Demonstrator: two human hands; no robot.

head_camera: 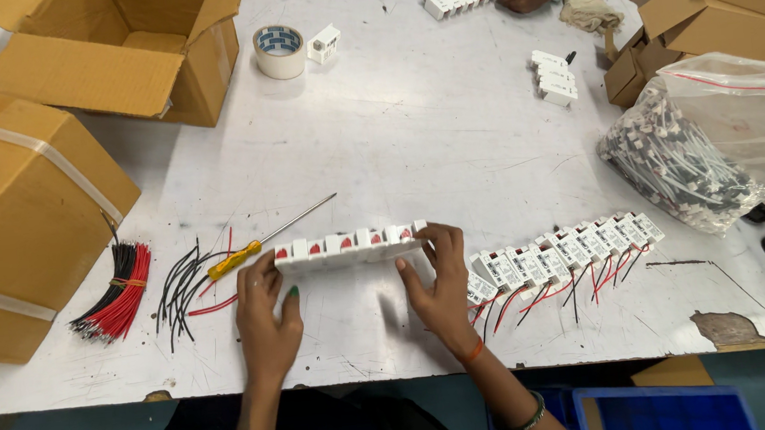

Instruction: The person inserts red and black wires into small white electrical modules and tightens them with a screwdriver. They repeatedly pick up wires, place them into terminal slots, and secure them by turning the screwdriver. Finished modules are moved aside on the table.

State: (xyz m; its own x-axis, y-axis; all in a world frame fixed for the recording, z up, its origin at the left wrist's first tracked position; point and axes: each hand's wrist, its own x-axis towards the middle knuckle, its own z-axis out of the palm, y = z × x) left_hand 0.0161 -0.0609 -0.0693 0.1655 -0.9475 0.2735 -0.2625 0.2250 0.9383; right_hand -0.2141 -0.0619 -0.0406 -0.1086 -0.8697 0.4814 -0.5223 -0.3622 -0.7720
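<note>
Boxy white plastic switch row, seemingly rigid

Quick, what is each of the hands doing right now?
Left hand: closed on the left end of the row of white switch modules.
Right hand: closed on the right end of the same row.

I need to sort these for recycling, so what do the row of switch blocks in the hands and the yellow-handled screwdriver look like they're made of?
The row of switch blocks looks like matte white moulded plastic with red inserts, judging by its uniform, crisp edges. The screwdriver has a glossy, translucent-looking yellow handle, probably plastic, and a thin shiny grey shaft, likely steel.
</note>
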